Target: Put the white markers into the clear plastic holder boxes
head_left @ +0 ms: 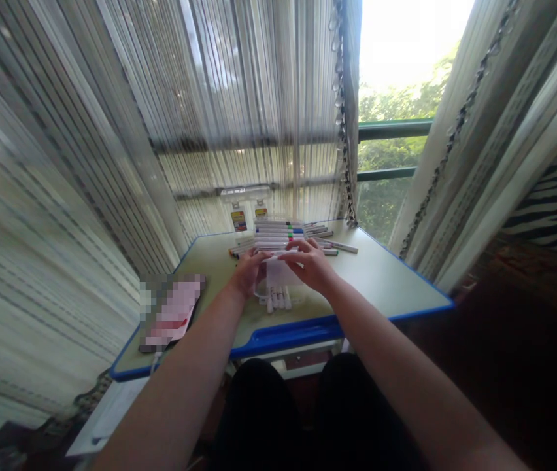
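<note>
A clear plastic case (300,299) sits near the front edge of the desk, between the person's hands, with several white markers (278,299) showing at its near end and a whitish piece (278,269) above them. Just behind it, a row of pens (278,239) with coloured bands lies stacked crosswise. The left hand (248,271) comes in at the case's left side, fingers bent inward; the right hand (309,261) arches over from the right, its fingertips near the left's. Whether either hand is pinching something or merely touching it cannot be told. Both bare forearms reach forward, converging on the case. Loose markers (342,246) lie to the right, clear packaging with labels (238,220) stands at the back, and a phone (173,314) lies at the desk's (381,281) left.
</note>
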The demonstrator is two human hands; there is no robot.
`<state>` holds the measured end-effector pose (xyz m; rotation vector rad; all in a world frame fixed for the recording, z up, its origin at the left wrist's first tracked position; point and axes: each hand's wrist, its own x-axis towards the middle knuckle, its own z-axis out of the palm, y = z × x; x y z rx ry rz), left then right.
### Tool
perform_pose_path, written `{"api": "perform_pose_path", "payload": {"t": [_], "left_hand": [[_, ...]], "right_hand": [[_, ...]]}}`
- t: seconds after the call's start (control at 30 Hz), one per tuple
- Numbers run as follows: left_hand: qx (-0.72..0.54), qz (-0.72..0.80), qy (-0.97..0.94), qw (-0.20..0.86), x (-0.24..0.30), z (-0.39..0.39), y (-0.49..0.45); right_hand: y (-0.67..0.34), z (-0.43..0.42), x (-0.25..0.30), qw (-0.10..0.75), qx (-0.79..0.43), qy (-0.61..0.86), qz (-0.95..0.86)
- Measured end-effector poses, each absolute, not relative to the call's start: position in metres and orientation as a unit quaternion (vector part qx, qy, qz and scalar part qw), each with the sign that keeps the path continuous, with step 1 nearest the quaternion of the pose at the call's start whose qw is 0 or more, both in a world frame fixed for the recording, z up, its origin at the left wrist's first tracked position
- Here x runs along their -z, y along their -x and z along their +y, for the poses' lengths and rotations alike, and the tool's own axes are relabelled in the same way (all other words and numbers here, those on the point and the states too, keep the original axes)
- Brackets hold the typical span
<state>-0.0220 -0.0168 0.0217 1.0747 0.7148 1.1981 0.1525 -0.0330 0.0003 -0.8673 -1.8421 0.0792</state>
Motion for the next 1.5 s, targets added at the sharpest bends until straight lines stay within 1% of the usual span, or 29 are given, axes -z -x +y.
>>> {"api": "perform_pose_path", "payload": {"t": [0.1, 0.2, 0.23, 0.3, 0.37, 0.4, 0.47, 0.7, 0.97, 1.17, 1.23, 1.3, 1.37, 1.4, 1.43, 1.5], "left_hand": [[-0.523, 0.31, -0.477, 0.635, -0.022, -0.017, 0.022], [-0.529, 0.313, -0.472, 0.632, -0.024, -0.016, 0.023], [-0.532, 0.314, -0.469, 0.631, -0.025, -0.015, 0.023], [-0.538, 0.317, -0.462, 0.63, -0.025, -0.014, 0.024], [-0.539, 0.318, -0.459, 0.631, -0.024, -0.012, 0.025], [-0.538, 0.318, -0.459, 0.631, -0.023, -0.011, 0.025], [-0.537, 0.317, -0.46, 0.632, -0.022, -0.009, 0.026], [-0.539, 0.315, -0.451, 0.638, -0.025, -0.012, 0.026], [-0.526, 0.286, -0.469, 0.649, -0.026, -0.015, 0.028], [-0.523, 0.286, -0.462, 0.657, -0.025, -0.012, 0.029], [-0.524, 0.285, -0.452, 0.663, -0.026, -0.012, 0.029], [-0.531, 0.275, -0.437, 0.671, -0.028, -0.012, 0.029], [-0.542, 0.272, -0.413, 0.679, -0.03, -0.011, 0.031], [-0.547, 0.274, -0.398, 0.683, -0.031, -0.011, 0.032], [-0.552, 0.277, -0.384, 0.687, -0.032, -0.01, 0.034], [-0.557, 0.276, -0.365, 0.693, -0.033, -0.008, 0.036]], "right_hand": [[-0.155, -0.032, 0.0, 0.549, -0.006, 0.386, -0.741], [-0.162, -0.027, 0.0, 0.635, -0.048, 0.408, -0.654], [-0.163, -0.024, 0.0, 0.666, -0.088, 0.419, -0.611], [-0.165, -0.019, 0.001, 0.697, -0.22, 0.43, -0.529], [-0.164, -0.016, 0.003, 0.682, -0.368, 0.408, -0.483], [-0.162, -0.015, 0.004, 0.668, -0.422, 0.389, -0.473], [-0.16, -0.015, 0.005, 0.658, -0.471, 0.356, -0.467], [-0.157, -0.019, 0.001, 0.677, -0.478, 0.323, -0.457], [-0.157, -0.017, 0.004, 0.684, -0.472, 0.332, -0.446], [-0.158, -0.02, -0.004, 0.683, -0.526, 0.317, -0.395], [-0.162, -0.021, -0.006, 0.683, -0.518, 0.355, -0.373], [-0.166, -0.022, -0.003, 0.678, -0.454, 0.448, -0.365], [-0.168, -0.025, 0.004, 0.631, -0.348, 0.557, -0.412], [-0.167, -0.027, 0.009, 0.588, -0.297, 0.59, -0.467], [-0.164, -0.03, 0.014, 0.536, -0.254, 0.6, -0.536], [-0.157, -0.038, 0.023, 0.455, -0.194, 0.557, -0.668]]}}
